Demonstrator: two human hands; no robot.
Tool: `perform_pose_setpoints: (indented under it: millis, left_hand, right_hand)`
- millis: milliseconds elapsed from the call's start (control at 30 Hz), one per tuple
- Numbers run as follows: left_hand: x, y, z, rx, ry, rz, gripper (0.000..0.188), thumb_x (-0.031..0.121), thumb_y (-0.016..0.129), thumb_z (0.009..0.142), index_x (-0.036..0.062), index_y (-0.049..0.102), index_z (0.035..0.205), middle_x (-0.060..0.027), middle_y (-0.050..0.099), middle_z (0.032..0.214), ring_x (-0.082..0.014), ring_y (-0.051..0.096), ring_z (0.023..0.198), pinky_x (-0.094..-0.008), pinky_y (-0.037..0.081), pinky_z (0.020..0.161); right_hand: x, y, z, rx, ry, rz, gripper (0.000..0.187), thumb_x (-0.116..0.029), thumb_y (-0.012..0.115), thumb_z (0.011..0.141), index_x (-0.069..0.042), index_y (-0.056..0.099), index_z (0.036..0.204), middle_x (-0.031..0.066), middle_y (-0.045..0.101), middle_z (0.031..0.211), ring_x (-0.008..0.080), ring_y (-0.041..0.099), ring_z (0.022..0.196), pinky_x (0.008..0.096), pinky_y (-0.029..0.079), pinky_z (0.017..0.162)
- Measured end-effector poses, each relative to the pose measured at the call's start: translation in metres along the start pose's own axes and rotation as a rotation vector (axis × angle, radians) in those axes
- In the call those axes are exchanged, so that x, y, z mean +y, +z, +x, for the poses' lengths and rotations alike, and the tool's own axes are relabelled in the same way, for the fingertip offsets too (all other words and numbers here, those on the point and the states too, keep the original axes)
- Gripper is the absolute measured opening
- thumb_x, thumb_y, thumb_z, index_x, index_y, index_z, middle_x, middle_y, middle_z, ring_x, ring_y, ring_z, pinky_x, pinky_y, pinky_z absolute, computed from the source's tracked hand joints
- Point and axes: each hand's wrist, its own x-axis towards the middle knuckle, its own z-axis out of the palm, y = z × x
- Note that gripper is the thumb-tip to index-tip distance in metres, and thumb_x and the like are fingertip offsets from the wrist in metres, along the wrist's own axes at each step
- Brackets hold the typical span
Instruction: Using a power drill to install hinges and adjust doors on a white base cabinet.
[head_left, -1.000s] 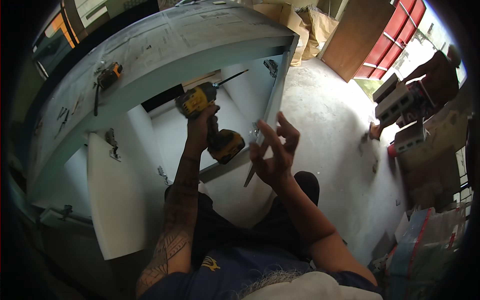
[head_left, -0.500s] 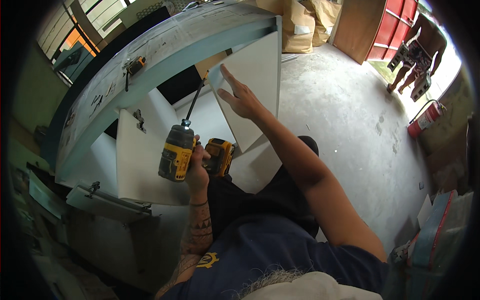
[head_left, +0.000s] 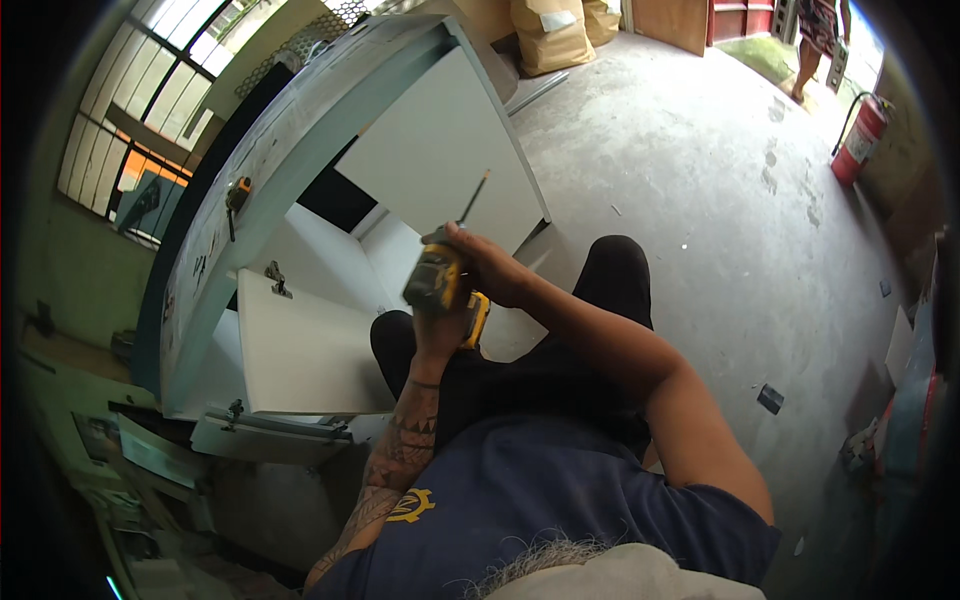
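Note:
A yellow-and-black cordless impact driver (head_left: 432, 278) with a long thin bit is held over my lap, the bit slanting up to the right. My left hand (head_left: 440, 335) grips its handle, though the driver and my right hand partly hide those fingers. My right hand (head_left: 492, 268) is closed around the driver's front end, close to the base of the bit. Beyond the bit, a white cabinet door (head_left: 430, 140) hangs ajar on the cabinet (head_left: 365, 95). A second white door (head_left: 300, 350), with a metal hinge (head_left: 277, 280) on it, stands open at left.
On the cabinet top lies a small yellow-and-black tool (head_left: 238, 193). Another door panel (head_left: 265, 437) is low at left. Brown paper sacks (head_left: 550, 40) stand at the back. A red fire extinguisher (head_left: 860, 140) is at right; a person (head_left: 815, 40) is in the doorway.
My right hand has left the cabinet door and come down to the driver's front. The driver has shifted right, away from the cabinet opening. The person in the doorway has moved farther off.

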Motion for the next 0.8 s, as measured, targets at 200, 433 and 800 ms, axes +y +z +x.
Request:
perform_pose_setpoints:
  millis: [200,433,800]
  left_hand:
    - [0.04,0.032,0.016,-0.367,-0.165,0.048,0.086,0.016,0.074,0.092,0.0066,0.024,0.162,-0.0257,0.059,0.14,-0.0404,0.059,0.128,-0.0411,0.049,0.108]
    - [0.063,-0.164,-0.004,0.151,0.002,0.75,0.049,0.012,0.074,0.094,0.0019,0.059,0.139,-0.0198,0.062,0.136,-0.0363,0.059,0.127,-0.0435,0.046,0.108]
    - [0.058,-0.244,-0.087,0.29,-0.671,0.984,0.053,0.041,0.066,0.099,-0.0058,0.064,0.123,-0.0249,0.072,0.112,-0.0399,0.069,0.105,-0.0449,0.053,0.092]
  right_hand:
    - [0.034,-0.063,-0.013,0.34,0.02,0.583,0.041,-0.044,0.065,0.096,-0.004,0.057,0.098,0.0101,0.064,0.081,0.0238,0.069,0.068,0.0365,0.059,0.064]
    - [0.031,-0.086,-0.044,0.937,-0.006,0.435,0.031,-0.03,0.072,0.083,-0.001,0.063,0.088,0.0057,0.058,0.074,0.0164,0.057,0.065,0.0355,0.05,0.062]
    - [0.004,-0.101,-0.053,0.81,-0.129,0.368,0.028,-0.026,0.067,0.087,-0.003,0.065,0.103,0.0071,0.059,0.085,0.0189,0.059,0.072,0.0363,0.053,0.066]
